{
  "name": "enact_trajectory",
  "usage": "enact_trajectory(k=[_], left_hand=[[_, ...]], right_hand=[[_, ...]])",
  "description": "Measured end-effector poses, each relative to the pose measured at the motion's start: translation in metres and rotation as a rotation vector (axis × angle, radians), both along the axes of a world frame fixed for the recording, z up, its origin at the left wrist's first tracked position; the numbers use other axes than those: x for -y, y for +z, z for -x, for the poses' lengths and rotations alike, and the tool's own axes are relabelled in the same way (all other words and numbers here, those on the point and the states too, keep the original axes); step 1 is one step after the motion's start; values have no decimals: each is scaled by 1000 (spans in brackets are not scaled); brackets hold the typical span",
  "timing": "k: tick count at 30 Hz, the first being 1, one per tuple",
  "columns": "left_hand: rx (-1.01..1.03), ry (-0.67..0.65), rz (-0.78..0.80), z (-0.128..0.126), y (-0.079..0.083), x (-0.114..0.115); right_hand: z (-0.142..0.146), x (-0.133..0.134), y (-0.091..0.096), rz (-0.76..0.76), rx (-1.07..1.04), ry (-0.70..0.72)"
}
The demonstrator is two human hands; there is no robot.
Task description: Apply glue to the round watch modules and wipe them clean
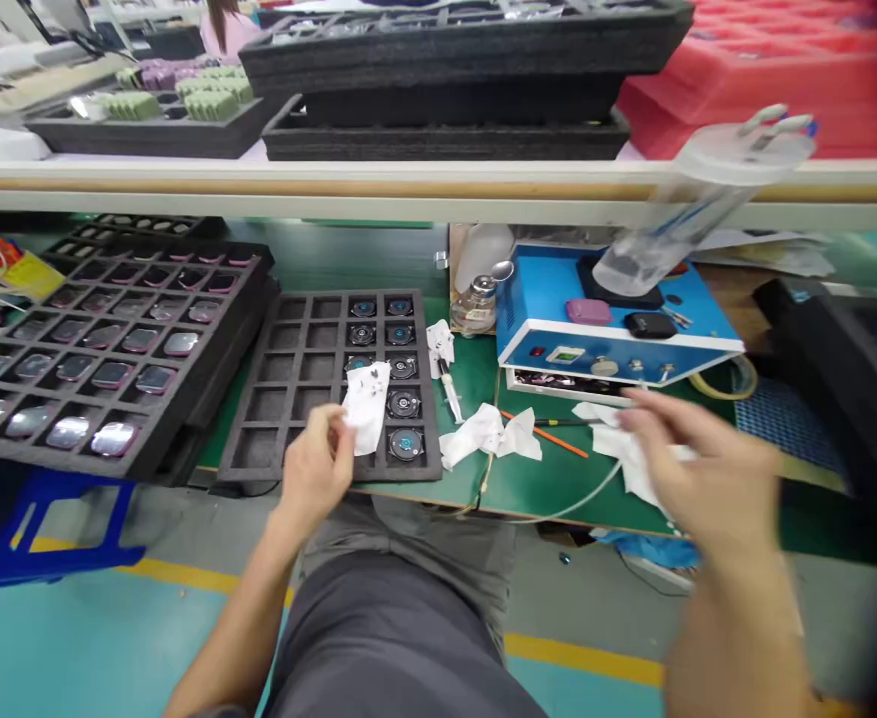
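My left hand (pixel 316 469) is shut on a white wipe with dark stains (pixel 367 407), holding it over a black foam tray (pixel 288 344). Round metal-and-teal parts (pixel 404 404) sit in the tray's right-hand columns, and the wipe hides part of one. My right hand (pixel 699 469) is blurred by motion, its fingers over or against a second crumpled white wipe (pixel 625 449) on the green bench mat. Whether it grips that wipe is unclear.
Left of the tray lies a larger foam tray of glossy pink-edged pieces (pixel 109 349). A syringe (pixel 449 389), a third wipe (pixel 489 436), an orange-tipped tool (pixel 547 434), a glass bottle (pixel 478 304) and a blue bench machine (pixel 610 319) stand ahead. A shelf (pixel 438 189) crosses above.
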State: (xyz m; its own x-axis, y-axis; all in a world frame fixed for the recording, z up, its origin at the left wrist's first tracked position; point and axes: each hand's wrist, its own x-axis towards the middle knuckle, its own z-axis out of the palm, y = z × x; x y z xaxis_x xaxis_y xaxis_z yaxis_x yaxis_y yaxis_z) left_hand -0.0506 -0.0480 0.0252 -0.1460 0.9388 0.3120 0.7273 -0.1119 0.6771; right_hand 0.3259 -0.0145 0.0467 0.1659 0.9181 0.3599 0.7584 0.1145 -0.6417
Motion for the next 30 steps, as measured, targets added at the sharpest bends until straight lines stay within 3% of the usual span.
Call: enact_trajectory(k=[2,4,6,9,13,17,24,30], left_hand=[[-58,86,32,24,-1,-9],[-128,84,30,38,-4,-14],[-176,42,1,44,-9,-15],[-175,-17,-44,46,-18,-12],[-111,-65,-86,50,-26,-8],[-68,-76,-115,55,-28,-7],[-2,-86,-126,59,-31,-5],[75,-56,-129,60,-35,-5]], right_hand=[[61,-3,-24,35,-186,120],[113,-4,-37,106,-228,232],[151,-11,-37,182,-189,330],[186,-39,-25,252,-106,337],[212,-94,-12,345,-23,348],[231,-128,-16,493,6,417],[240,-137,-27,516,-128,469],[246,-140,-10,511,-408,608]])
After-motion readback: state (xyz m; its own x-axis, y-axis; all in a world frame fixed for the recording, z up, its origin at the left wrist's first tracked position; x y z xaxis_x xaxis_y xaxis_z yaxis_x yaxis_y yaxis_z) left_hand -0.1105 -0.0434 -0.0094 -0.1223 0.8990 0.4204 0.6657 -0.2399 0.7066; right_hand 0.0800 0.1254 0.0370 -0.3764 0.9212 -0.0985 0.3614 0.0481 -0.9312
